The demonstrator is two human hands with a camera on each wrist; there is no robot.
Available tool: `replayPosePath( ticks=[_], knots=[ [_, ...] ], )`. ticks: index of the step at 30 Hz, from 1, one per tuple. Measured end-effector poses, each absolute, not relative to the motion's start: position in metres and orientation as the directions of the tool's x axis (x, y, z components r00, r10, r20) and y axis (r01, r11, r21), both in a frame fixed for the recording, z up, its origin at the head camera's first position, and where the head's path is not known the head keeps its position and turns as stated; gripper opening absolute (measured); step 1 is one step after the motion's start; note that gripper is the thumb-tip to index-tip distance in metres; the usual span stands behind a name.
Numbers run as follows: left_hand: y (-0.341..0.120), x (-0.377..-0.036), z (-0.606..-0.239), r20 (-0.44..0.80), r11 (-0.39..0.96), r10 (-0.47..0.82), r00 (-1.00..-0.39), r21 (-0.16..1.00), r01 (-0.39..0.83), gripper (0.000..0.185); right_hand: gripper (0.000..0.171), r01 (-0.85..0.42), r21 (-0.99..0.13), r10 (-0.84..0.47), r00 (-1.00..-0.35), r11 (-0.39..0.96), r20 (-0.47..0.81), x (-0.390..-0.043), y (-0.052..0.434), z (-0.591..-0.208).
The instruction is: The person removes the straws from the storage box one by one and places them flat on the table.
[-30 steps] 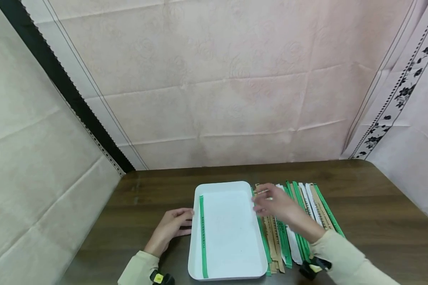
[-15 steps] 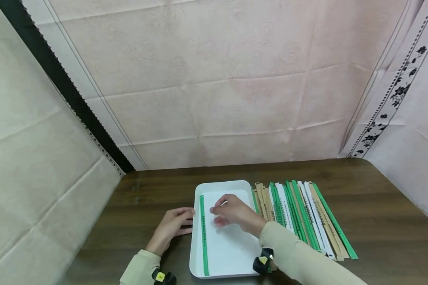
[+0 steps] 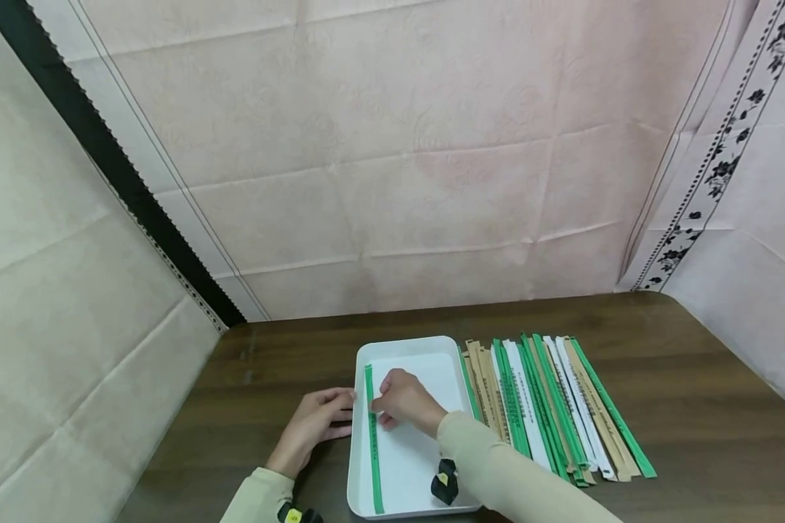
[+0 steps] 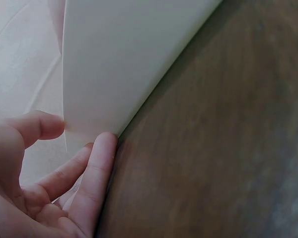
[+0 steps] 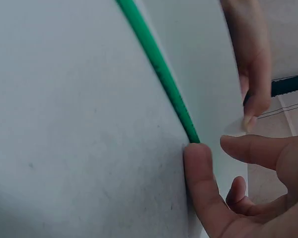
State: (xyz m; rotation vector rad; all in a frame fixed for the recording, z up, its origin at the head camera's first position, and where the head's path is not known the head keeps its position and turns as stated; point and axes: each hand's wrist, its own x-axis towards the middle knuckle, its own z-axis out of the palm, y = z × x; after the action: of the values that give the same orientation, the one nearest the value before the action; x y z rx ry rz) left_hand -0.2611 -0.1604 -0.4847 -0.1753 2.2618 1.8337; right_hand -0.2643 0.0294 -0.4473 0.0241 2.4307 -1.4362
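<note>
Dark wooden table (image 3: 693,407) is bearing a shallow white plastic tray (image 3: 425,349); left hand (image 3: 314,425), fingers relaxed, is steadying its rim while right hand (image 3: 402,399), fingers loosely apart, is touching the green paper-sleeved chopstick pair (image 3: 373,465) lying inside along the tray's left wall.

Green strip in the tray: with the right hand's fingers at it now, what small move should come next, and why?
Probably a light nudge of the green strip flush against the white tray's left wall. The right hand already has a fingertip on its far end, and the left hand rests against the tray's outer edge. The other strips lie on the table, apart from both hands.
</note>
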Motion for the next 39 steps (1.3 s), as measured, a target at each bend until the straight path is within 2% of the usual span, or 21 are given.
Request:
replayPosePath(
  ticks=[8, 15, 21, 27, 33, 39],
  knots=[
    [-0.157, -0.261, -0.484, -0.245, 0.214, 0.054, -0.968, 0.950, -0.229, 0.046, 0.040, -0.001, -0.749, -0.196, -0.965, 0.662, -0.172, -0.270, 0.018, -0.452],
    [-0.156, -0.258, -0.483, -0.250, 0.205, 0.059, -0.966, 0.950, -0.234, 0.045, 0.035, -0.064, -0.680, -0.213, -0.967, 0.730, -0.138, -0.270, 0.014, -0.453],
    [-0.159, -0.257, -0.485, -0.241, 0.206, 0.052, -0.969, 0.952, -0.226, 0.045, 0.020, -0.021, -0.762, -0.206, -0.967, 0.647, -0.148, -0.269, 0.019, -0.457],
    [-0.163, -0.258, -0.484, -0.251, 0.200, 0.028, -0.968, 0.950, -0.240, 0.046, 0.020, 0.014, -0.847, -0.175, -0.977, 0.532, -0.125, -0.271, 0.019, -0.462],
    [-0.163, -0.262, -0.484, -0.249, 0.206, 0.034, -0.968, 0.949, -0.237, 0.046, 0.017, 0.018, -0.876, -0.147, -0.984, 0.481, -0.101, -0.273, 0.018, -0.463],
    [-0.160, -0.264, -0.485, -0.259, 0.209, 0.041, -0.965, 0.947, -0.245, 0.047, 0.018, 0.073, -0.933, -0.161, -0.977, 0.353, -0.137, -0.280, 0.025, -0.468]
  ],
)
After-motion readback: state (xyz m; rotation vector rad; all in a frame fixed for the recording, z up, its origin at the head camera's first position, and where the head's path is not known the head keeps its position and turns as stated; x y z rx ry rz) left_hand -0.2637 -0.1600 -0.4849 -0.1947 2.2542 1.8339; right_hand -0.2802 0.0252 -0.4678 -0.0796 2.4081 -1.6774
